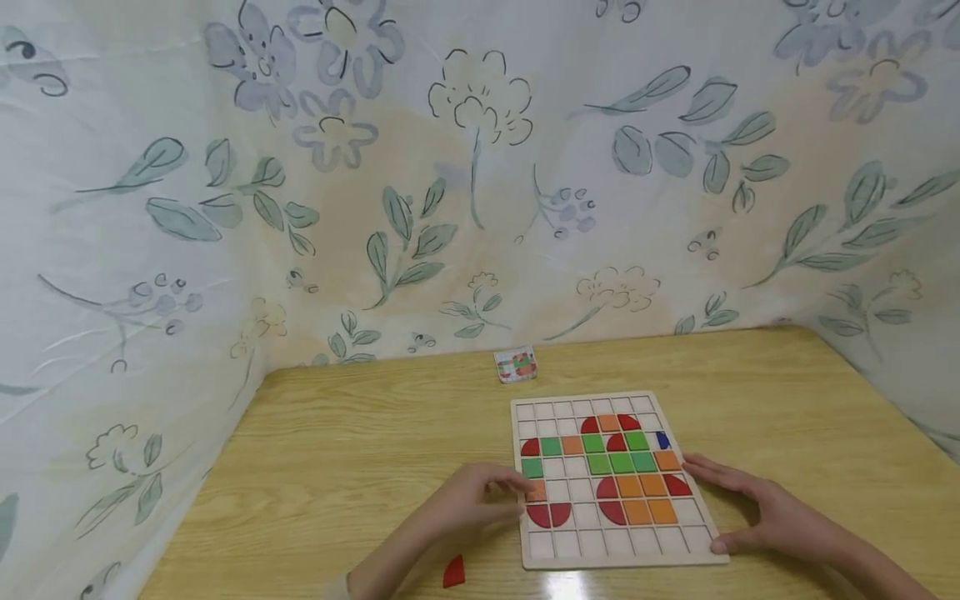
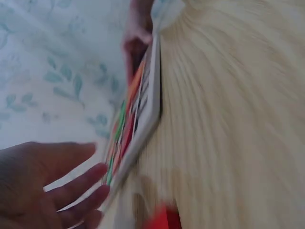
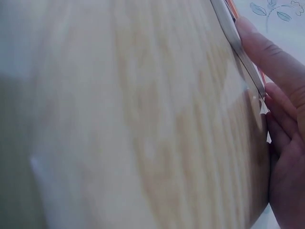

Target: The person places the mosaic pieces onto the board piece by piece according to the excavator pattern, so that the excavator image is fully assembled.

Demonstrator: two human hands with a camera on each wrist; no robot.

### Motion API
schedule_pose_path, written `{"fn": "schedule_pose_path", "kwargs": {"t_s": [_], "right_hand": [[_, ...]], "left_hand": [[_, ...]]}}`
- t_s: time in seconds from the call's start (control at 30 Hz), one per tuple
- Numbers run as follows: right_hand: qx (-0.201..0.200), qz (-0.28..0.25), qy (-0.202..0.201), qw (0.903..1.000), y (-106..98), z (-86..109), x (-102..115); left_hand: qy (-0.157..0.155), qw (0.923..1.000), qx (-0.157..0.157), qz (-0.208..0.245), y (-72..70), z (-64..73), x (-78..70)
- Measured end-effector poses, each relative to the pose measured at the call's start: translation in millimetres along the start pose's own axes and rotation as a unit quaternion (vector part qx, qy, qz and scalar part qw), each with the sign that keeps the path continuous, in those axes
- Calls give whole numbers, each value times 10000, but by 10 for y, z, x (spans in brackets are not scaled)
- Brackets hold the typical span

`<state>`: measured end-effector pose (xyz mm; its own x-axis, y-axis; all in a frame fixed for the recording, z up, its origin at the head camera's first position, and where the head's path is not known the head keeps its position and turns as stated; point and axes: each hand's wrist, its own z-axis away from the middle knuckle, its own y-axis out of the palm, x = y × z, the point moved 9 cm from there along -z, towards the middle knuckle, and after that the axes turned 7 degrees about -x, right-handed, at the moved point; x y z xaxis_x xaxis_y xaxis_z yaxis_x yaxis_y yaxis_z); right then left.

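A square wooden grid board (image 1: pixel 627 562) lies on the table with red curved pieces, plus orange and green square tiles, in some of its cells. My left hand (image 1: pixel 471 496) is at the board's left edge, fingertips over an orange tile (image 1: pixel 537 492). In the left wrist view, the fingers of my left hand (image 2: pixel 57 191) are loosely extended beside the board. On the opposite side, my right hand (image 1: pixel 780 512) touches the rim, its thumb at the near corner and its fingers farther up. The right wrist view shows those fingers (image 3: pixel 281 71) against the board's edge.
A loose red quarter-circle piece (image 1: pixel 454 572) lies on the table (image 1: pixel 360 433) beside my left forearm. Behind the board is a small picture card (image 1: pixel 516 364). One small blue piece (image 1: pixel 662 440) sits near the board's right edge. Floral cloth (image 1: pixel 480 183) hangs around the table.
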<state>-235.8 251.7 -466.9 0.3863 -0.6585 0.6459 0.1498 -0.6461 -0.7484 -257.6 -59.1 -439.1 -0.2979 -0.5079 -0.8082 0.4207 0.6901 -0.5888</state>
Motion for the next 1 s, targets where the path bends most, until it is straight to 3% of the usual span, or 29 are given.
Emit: {"fn": "schedule_pose_path", "kwargs": {"t_s": [0.13,0.3,0.4,0.53,0.63,0.73,0.8,0.9,0.93,1.0], "right_hand": [[-86,-55,-66,9999,-6,0,10],[-134,-142,-87,9998,3,11,8],[-146,-205,-63,9997,5,16,1],[-28,-1,75,10000,8,14,-29],[3,88,114,9999,11,22,-49],[-100,1,22,9999,8,24,-44],[-171,-91,-40,9998,4,20,-35],[-198,-243,-89,9995,11,12,-23],[-197,-268,-102,9994,13,8,-18],[-182,-293,-89,9994,19,4,-18]], "left_hand": [[-224,9993,300,-61,-144,341,191],[-67,9966,816,-20,-181,661,283],[157,9938,1087,159,-145,781,264],[468,9937,998,189,-123,824,235],[414,9974,573,98,-139,776,287],[170,9993,-217,-254,-229,663,382],[75,9931,-909,-740,-333,584,435],[-81,9763,-1746,-1274,-482,512,496],[-156,9722,-1903,-1357,-521,504,517],[-229,9719,-1977,-1257,-566,496,553]]}}
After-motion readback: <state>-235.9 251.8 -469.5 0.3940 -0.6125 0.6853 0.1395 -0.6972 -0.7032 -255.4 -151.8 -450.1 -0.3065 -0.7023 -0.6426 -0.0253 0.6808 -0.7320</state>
